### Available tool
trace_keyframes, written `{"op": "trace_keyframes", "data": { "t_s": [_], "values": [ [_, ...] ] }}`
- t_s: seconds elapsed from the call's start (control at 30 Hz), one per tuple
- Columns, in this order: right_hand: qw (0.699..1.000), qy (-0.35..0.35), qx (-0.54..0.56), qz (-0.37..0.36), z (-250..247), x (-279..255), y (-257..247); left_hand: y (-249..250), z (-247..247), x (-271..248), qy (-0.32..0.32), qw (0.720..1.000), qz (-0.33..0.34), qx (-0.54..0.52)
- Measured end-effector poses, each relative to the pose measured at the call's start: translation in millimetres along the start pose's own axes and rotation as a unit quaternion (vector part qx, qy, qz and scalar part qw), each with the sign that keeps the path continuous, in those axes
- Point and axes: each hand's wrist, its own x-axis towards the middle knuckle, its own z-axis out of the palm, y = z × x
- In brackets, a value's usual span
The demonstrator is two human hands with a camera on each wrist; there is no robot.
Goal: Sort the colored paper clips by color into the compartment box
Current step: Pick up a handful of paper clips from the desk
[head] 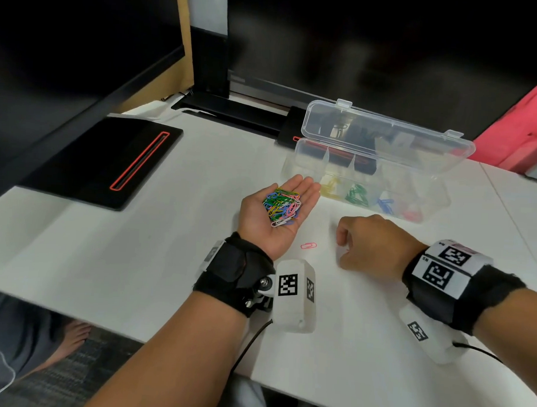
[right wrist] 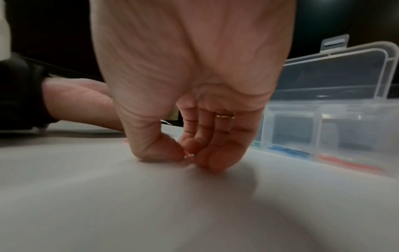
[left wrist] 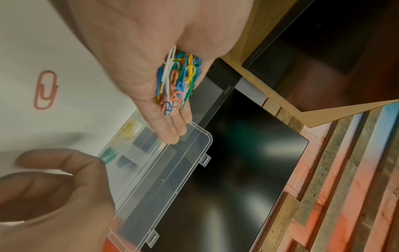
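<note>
My left hand (head: 289,185) lies palm up above the white table with its fingers straight, and a pile of mixed coloured clips (head: 282,207) (left wrist: 178,81) rests in the palm. To its right, my right hand (head: 345,249) (right wrist: 191,156) is knuckles up, its fingertips pressed to the table; thumb and fingers pinch a small pale clip (right wrist: 191,155). A lone pink clip (head: 308,245) (left wrist: 45,90) lies flat between the two hands. The clear compartment box (head: 430,192) (right wrist: 302,122) stands behind with its lid (head: 387,131) raised. It holds yellow clips (head: 331,187), green clips (head: 357,195), blue clips (head: 385,204) and red clips (head: 411,214) in separate cells.
A black pad with a red outline (head: 109,159) lies at the left of the table. A dark monitor base (head: 234,109) sits behind the box. A red block (head: 526,122) stands at the far right. The table's near edge (head: 162,343) runs under my forearms.
</note>
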Motion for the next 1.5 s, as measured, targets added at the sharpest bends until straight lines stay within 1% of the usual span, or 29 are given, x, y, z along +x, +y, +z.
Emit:
{"op": "trace_keyframes", "data": {
  "t_s": [0.07,0.1,0.13,0.17,0.2,0.23,0.27,0.3,0.33,0.4,0.43,0.5,0.53,0.57,0.67,0.8,0.83,1.0,1.23,1.37,1.4,1.43,1.47,1.5],
  "values": [
    [0.997,0.021,0.068,-0.002,-2.2,0.9,0.0,1.1,0.1,0.2,-0.001,1.000,0.001,0.000],
    [0.990,0.036,0.135,0.005,-3.8,1.1,0.6,1.7,0.2,0.3,-0.001,1.000,0.003,-0.001],
    [0.974,0.049,0.221,0.017,-5.7,1.0,0.2,2.4,-0.1,0.7,-0.002,1.000,0.005,-0.003],
    [0.948,0.056,0.313,0.032,-7.5,0.8,-0.1,3.0,-0.3,1.0,-0.003,1.000,0.007,-0.005],
    [0.915,0.058,0.397,0.043,-8.1,1.8,0.3,3.5,-0.5,1.4,-0.004,1.000,0.007,-0.008],
    [0.887,0.054,0.455,0.051,-8.5,2.3,-0.6,3.9,-0.5,1.5,-0.005,1.000,0.007,-0.010],
    [0.871,0.046,0.487,0.051,-8.6,4.1,-1.9,4.0,-0.5,1.5,-0.005,1.000,0.006,-0.012],
    [0.869,0.032,0.492,0.045,-9.1,5.1,-4.7,4.4,-0.1,1.5,-0.005,1.000,0.006,-0.014],
    [0.877,0.019,0.479,0.029,-9.0,7.2,-7.2,4.8,-0.2,1.8,-0.005,1.000,0.006,-0.015],
    [0.917,0.008,0.399,-0.023,-8.1,7.8,-14.7,6.0,-0.3,2.5,-0.006,1.000,0.006,-0.018],
    [0.941,0.017,0.334,-0.057,-6.5,8.8,-17.1,6.4,-0.5,2.7,-0.006,1.000,0.006,-0.019],
    [0.976,0.031,0.173,-0.126,-5.3,9.2,-21.4,7.3,-0.7,3.3,-0.008,1.000,0.007,-0.020],
    [0.982,0.031,0.107,-0.151,-3.4,9.9,-21.1,7.6,-1.1,3.5,-0.008,1.000,0.007,-0.022],
    [0.983,0.030,0.085,-0.160,-2.6,10.1,-21.9,7.6,-1.3,3.2,-0.009,1.000,0.006,-0.021],
    [0.984,0.029,0.085,-0.152,-2.9,10.6,-23.9,6.9,-1.6,2.7,-0.012,1.000,0.004,-0.020],
    [0.989,0.026,-0.012,-0.144,3.5,6.8,-29.5,5.4,-1.9,1.9,-0.010,1.000,0.006,-0.019],
    [0.989,0.022,-0.021,-0.143,4.2,4.5,-30.2,4.8,-1.7,1.4,-0.008,1.000,0.006,-0.020],
    [0.991,0.004,0.024,-0.129,1.9,-2.5,-29.1,3.6,-0.7,0.8,0.000,1.000,0.005,-0.016],
    [0.989,-0.007,0.066,-0.135,7.6,-11.2,-25.9,2.8,0.7,-1.9,0.003,1.000,0.001,-0.001],
    [0.988,-0.018,0.042,-0.150,11.1,-16.3,-20.8,2.4,0.9,-2.2,0.003,1.000,-0.002,-0.004],
    [0.988,-0.016,0.064,-0.142,10.4,-17.5,-18.7,2.1,1.0,-2.4,0.001,1.000,-0.003,-0.004],
    [0.985,-0.008,0.128,-0.119,9.7,-17.1,-15.5,1.7,1.2,-2.8,0.000,1.000,-0.005,-0.006],
    [0.968,0.003,0.239,-0.077,8.4,-17.0,-12.2,1.2,1.4,-3.3,-0.003,1.000,-0.006,-0.008],
    [0.923,0.015,0.383,-0.033,6.3,-16.6,-7.5,0.5,1.9,-3.7,-0.008,1.000,-0.008,-0.010]
  ]
}}
